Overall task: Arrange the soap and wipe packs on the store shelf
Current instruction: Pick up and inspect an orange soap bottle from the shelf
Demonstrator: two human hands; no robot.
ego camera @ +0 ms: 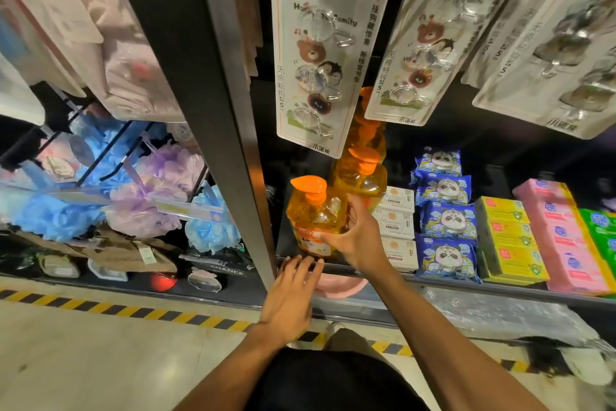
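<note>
Head view: the right hand (353, 237) grips the front pump bottle of orange liquid soap (315, 215). Its thumb lies up the bottle's right flank and its fingers (321, 237) curl across the label. The bottle stands upright at the left end of the shelf, close to the black upright post (213, 110).

Just below those fingers, the left hand (293, 290) lies flat and relaxed. Its straight fingertips (300, 265) rest on the shelf lip (466, 284) and hold nothing.

Directly behind the right thumb stands a second orange bottle (363, 177). A third bottle (366, 130) is further back, partly hidden by a hanging card of adhesive hooks (310, 50).

To the right of the right wrist are stacked white boxes (396, 224), then a row of blue panda wipe packs (446, 220). Beyond them, well away from both hands, are yellow soap boxes (506, 237) and pink soap packs (563, 237).

The step in hand looks like seating this front bottle in line with the two behind it. I judge the task well along, since the wipe and soap rows already look orderly.

The next move probably calls for squaring the bottle's label to the front and easing the grip off without tipping it. The pump head sits high and the bottle stands near the lip. After that, the hand would need to reach right, past the white boxes, for any straightening of the wipe packs.
</note>
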